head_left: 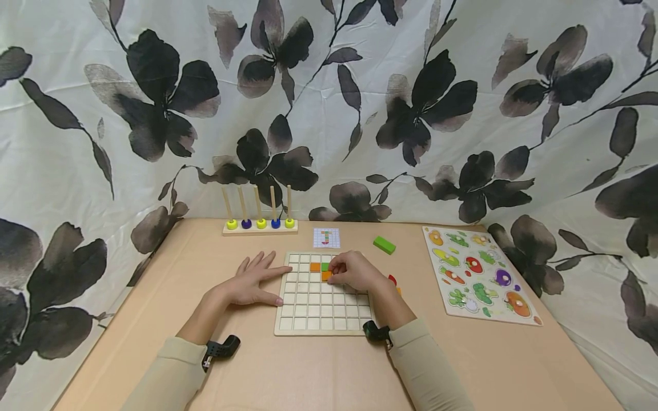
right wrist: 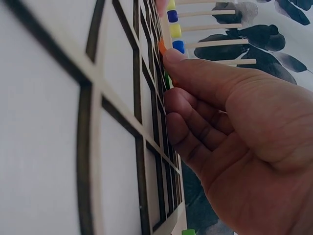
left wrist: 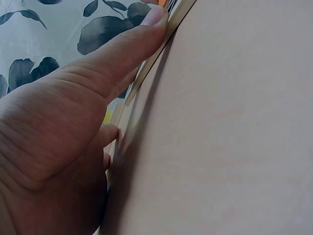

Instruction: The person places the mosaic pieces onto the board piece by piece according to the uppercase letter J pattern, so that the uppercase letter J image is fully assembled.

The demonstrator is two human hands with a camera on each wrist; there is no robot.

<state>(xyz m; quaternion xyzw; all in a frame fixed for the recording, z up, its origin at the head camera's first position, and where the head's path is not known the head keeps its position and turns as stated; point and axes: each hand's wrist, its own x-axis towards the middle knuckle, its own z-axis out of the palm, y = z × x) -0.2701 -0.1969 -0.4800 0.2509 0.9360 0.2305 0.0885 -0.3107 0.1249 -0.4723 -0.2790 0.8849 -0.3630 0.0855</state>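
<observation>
A light wooden grid board (head_left: 324, 325) with square cells lies on the table. Near its top sit an orange tile (head_left: 315, 266), a green tile (head_left: 325, 266) beside it and another orange tile (head_left: 326, 276) below the green one. My right hand (head_left: 354, 271) is over the upper right cells, thumb and curled fingers pinching a small tile at the board, mostly hidden by the fingertips. At the board's left side my left hand (head_left: 254, 282) rests with fingers spread, index fingertip and thumb at the edge. In the left wrist view the thumb (left wrist: 142, 34) presses that edge.
Behind the board lie a small pattern card (head_left: 326, 238) and a green block (head_left: 384, 245). A peg stand (head_left: 260, 227) with yellow and blue beads stands back left. A vegetable puzzle board (head_left: 483, 274) lies at right. Red and orange pieces (head_left: 393, 279) show partly behind my right forearm.
</observation>
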